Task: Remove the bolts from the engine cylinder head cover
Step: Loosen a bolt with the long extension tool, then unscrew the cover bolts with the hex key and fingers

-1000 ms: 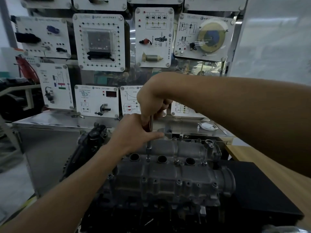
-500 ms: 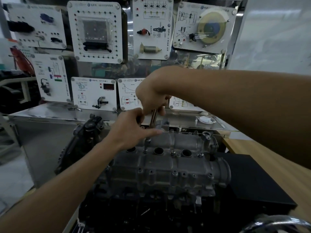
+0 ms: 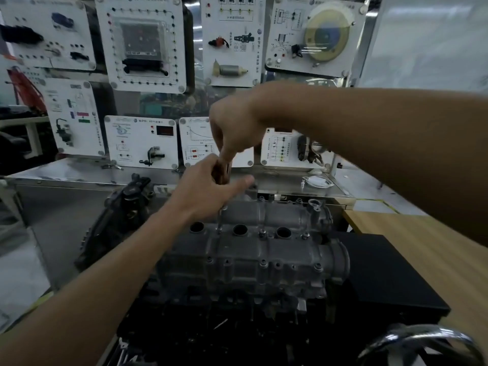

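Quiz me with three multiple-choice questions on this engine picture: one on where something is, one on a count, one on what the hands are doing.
1. Where does the tool meet the cylinder head cover?
A) between the two leftmost openings on top
B) at its far right end
C) on its front face

2. How many round holes show along the cover's top?
A) one
B) three
C) six

3. What grips the tool?
A) neither hand
B) one hand
C) both hands

Answers:
1 A: the thin shaft drops to a bolt between those two openings.
2 B: three dark openings sit in a row.
3 C: the right hand grips the handle's top and the left hand holds it lower down.
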`<action>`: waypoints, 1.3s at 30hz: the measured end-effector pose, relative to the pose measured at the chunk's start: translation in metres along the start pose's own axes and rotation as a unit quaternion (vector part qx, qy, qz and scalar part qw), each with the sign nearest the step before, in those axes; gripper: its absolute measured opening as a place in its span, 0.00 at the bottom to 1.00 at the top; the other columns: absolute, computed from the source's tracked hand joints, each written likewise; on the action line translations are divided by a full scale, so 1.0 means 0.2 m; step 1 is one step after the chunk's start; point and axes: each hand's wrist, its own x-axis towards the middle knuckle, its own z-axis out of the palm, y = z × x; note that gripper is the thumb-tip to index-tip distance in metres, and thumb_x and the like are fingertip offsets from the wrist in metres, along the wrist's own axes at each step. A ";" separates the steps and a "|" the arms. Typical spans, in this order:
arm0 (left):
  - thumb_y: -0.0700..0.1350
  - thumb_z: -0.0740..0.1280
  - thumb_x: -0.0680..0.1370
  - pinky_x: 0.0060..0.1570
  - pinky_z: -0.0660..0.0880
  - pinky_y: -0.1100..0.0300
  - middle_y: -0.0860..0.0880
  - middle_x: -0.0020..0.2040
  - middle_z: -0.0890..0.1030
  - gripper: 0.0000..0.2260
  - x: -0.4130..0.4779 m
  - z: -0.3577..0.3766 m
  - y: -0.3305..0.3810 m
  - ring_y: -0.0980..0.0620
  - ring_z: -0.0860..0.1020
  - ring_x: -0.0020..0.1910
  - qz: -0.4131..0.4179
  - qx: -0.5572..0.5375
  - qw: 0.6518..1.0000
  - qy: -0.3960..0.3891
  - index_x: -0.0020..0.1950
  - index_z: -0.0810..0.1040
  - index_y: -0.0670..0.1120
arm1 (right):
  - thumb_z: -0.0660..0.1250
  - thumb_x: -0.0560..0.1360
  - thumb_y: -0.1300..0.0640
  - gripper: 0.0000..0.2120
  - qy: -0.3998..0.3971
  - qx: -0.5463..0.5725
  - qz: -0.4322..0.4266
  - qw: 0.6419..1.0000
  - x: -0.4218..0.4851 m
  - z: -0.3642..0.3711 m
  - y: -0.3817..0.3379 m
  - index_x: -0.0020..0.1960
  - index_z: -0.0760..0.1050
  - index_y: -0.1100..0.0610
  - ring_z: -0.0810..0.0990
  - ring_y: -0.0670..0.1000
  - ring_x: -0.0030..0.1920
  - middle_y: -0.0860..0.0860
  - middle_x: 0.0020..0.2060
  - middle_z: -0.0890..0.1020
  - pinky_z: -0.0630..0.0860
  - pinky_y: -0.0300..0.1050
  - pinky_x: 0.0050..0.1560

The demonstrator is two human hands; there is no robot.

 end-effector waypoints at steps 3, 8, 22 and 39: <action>0.59 0.66 0.77 0.40 0.80 0.54 0.51 0.42 0.83 0.13 0.02 0.00 0.15 0.53 0.83 0.41 0.003 -0.089 0.989 -0.117 0.51 0.76 0.50 | 0.67 0.79 0.48 0.15 0.076 0.112 -0.004 0.991 -0.26 -0.01 0.19 0.53 0.81 0.60 0.85 0.54 0.46 0.56 0.47 0.85 0.83 0.50 0.46; 0.50 0.63 0.81 0.30 0.79 0.60 0.48 0.41 0.85 0.08 -0.02 0.24 0.52 0.50 0.82 0.32 0.058 -0.213 0.954 -0.201 0.51 0.78 0.49 | 0.69 0.77 0.50 0.12 0.141 0.306 0.097 0.937 -0.85 0.24 0.63 0.38 0.82 0.56 0.70 0.42 0.23 0.45 0.24 0.77 0.68 0.34 0.23; 0.48 0.69 0.79 0.42 0.73 0.63 0.55 0.46 0.79 0.07 -0.63 1.72 1.33 0.56 0.77 0.45 0.263 -0.092 0.859 -0.429 0.56 0.82 0.50 | 0.74 0.74 0.51 0.03 -0.136 0.339 0.377 0.851 -2.32 1.62 0.96 0.47 0.83 0.50 0.84 0.43 0.36 0.45 0.35 0.86 0.76 0.40 0.38; 0.43 0.68 0.79 0.58 0.67 0.61 0.50 0.64 0.77 0.16 -0.76 2.33 1.46 0.51 0.74 0.62 0.283 -0.083 0.835 -0.464 0.66 0.78 0.53 | 0.68 0.74 0.52 0.11 -0.106 0.137 0.483 0.858 -2.37 2.02 0.83 0.51 0.82 0.58 0.80 0.56 0.43 0.55 0.40 0.81 0.81 0.53 0.45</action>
